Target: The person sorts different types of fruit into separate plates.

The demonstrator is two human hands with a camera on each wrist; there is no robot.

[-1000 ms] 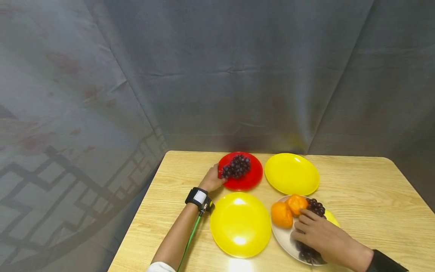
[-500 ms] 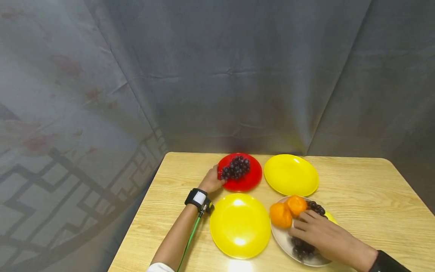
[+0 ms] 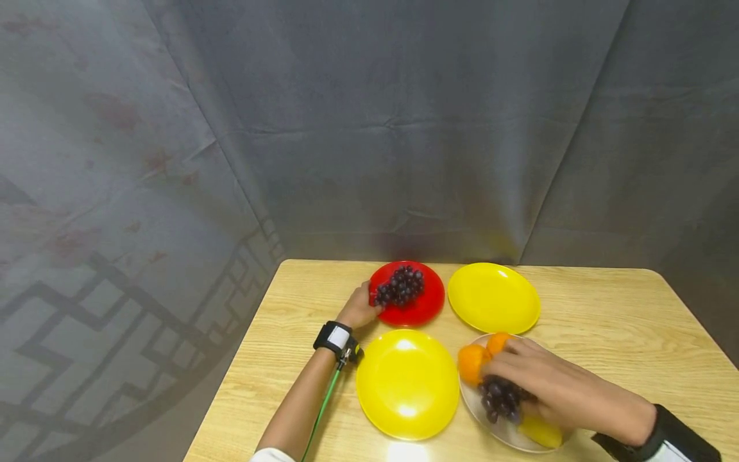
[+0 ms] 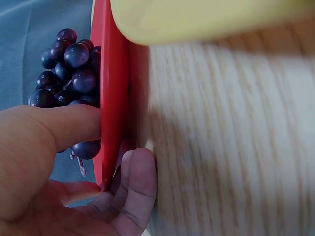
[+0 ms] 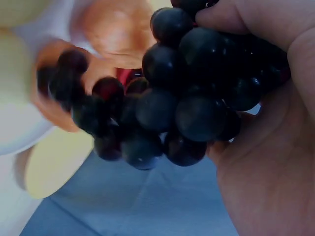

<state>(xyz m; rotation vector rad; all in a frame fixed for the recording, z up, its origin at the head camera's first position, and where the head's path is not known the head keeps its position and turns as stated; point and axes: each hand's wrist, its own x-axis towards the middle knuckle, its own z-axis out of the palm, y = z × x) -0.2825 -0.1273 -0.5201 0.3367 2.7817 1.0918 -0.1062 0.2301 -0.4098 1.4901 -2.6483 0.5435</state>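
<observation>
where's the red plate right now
In the head view, the red plate is near the far edge of the table, left of the far yellow plate, holding grapes; the left hand grips it.

The right hand partly hides its grapes.

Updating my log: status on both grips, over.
Left grip: pinching red plate at edge. Right grip: holding grape bunch over white plate. Orange fruits close beside.
</observation>
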